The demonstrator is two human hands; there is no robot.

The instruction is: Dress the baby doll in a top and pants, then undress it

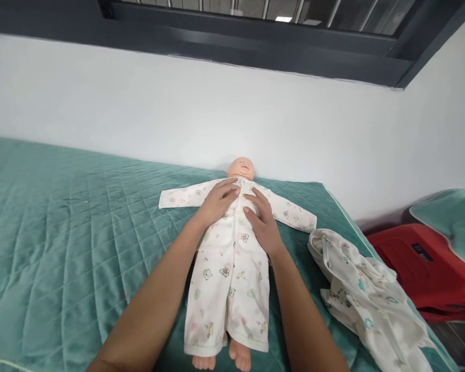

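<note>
Resting on the chest of a baby doll (pixel 241 168), the left hand (pixel 219 200) and right hand (pixel 262 219) are both open, palms down, fingers loosely bent on either side of the front seam. Doesn't look like either one is gripping anything, though the fingertips overlap the cloth enough that I wouldn't swear there's no light pinch going on.

Doll's flat on its back, head near the wall (pixel 201 103), feet (pixel 240 355) toward the wearer. I'd call this step handling the front of the top (pixel 220 235), with the trousers (pixel 227 289) already on. Anything fiddly at that seam would call for fingertips rather than palms, plus a light touch so the cloth doesn't bunch.

Material-wise: the outfit looks like soft, thin cotton, white with little animal prints, sleeves spread wide and flattish, no doll hands poking out of the cuffs. Head and feet look like smooth, firm plastic or vinyl, nicely rounded. Underneath is a green quilted cover (pixel 73 232) stitched in diamonds, kinda velvety. Off to the right there's a crumpled white garment (pixel 368 294) with teal prints, all folds, and past the edge some hard, glossy red plastic furniture (pixel 418 268).
</note>
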